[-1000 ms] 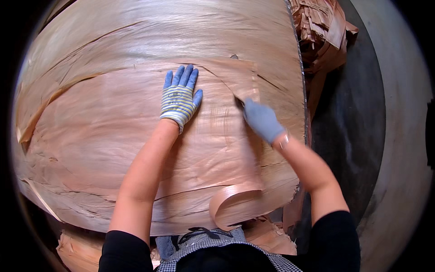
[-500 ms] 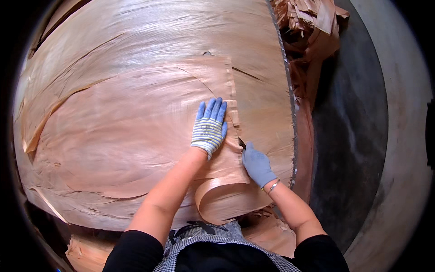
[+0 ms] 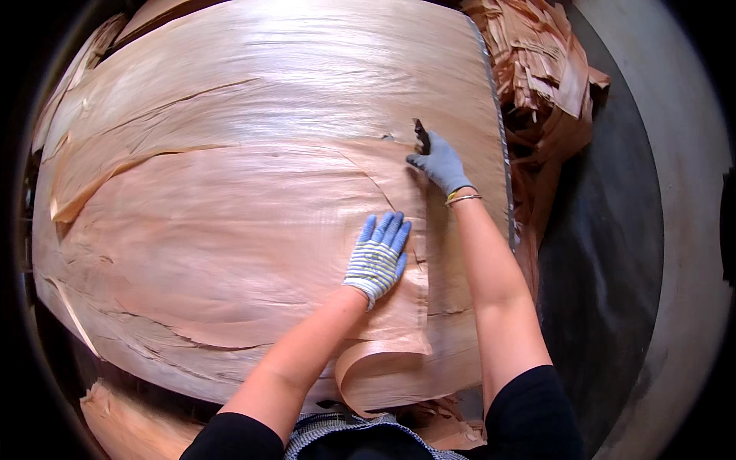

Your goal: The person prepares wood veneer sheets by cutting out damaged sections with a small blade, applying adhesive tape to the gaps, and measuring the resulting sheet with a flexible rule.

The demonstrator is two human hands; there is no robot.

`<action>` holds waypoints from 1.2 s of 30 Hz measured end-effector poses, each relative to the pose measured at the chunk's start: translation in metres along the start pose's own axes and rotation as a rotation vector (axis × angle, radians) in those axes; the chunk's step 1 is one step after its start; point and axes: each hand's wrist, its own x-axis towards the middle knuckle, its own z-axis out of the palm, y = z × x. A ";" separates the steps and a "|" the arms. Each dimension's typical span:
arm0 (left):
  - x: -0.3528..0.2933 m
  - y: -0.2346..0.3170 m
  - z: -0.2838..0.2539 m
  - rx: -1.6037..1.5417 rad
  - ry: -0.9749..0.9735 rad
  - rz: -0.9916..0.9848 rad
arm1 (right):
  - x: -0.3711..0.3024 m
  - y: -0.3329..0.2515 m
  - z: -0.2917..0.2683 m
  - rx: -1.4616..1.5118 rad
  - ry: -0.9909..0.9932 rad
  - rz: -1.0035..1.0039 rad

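Note:
A thin reddish wood veneer sheet [image 3: 230, 230] lies over a broad stack of paler veneer [image 3: 368, 69]. My left hand [image 3: 378, 257], in a blue and striped glove, rests flat on the sheet near its right edge, fingers stretched out. Beyond the sheet's far right corner, my right hand [image 3: 443, 162], in a grey-blue glove, grips a dark knife [image 3: 421, 135] whose tip points away from me. Whether the blade touches the veneer I cannot tell. Close to me, the sheet's near edge curls up in a loose roll [image 3: 360, 376].
Torn veneer strips [image 3: 537, 69] are heaped along the far right side of the stack. Grey floor [image 3: 602, 253] lies to the right. More veneer [image 3: 126, 422] sits below the near left edge. A lifted veneer fold [image 3: 84, 203] stands at the left.
My right hand has moved with the knife from the middle of the sheet's right edge to beyond its far corner. My left hand stays flat on the sheet. The whole view has shifted.

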 end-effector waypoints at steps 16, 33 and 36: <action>-0.086 -0.219 -0.285 -2.250 0.559 0.038 | -0.173 -0.261 0.070 0.073 0.022 -0.541; -1.085 -0.189 -0.525 1.234 0.575 -2.159 | -0.205 -0.290 0.181 -0.338 -0.144 -0.216; -1.090 -0.102 -0.387 0.679 0.434 -2.695 | -0.207 -0.293 0.181 -0.342 -0.147 -0.241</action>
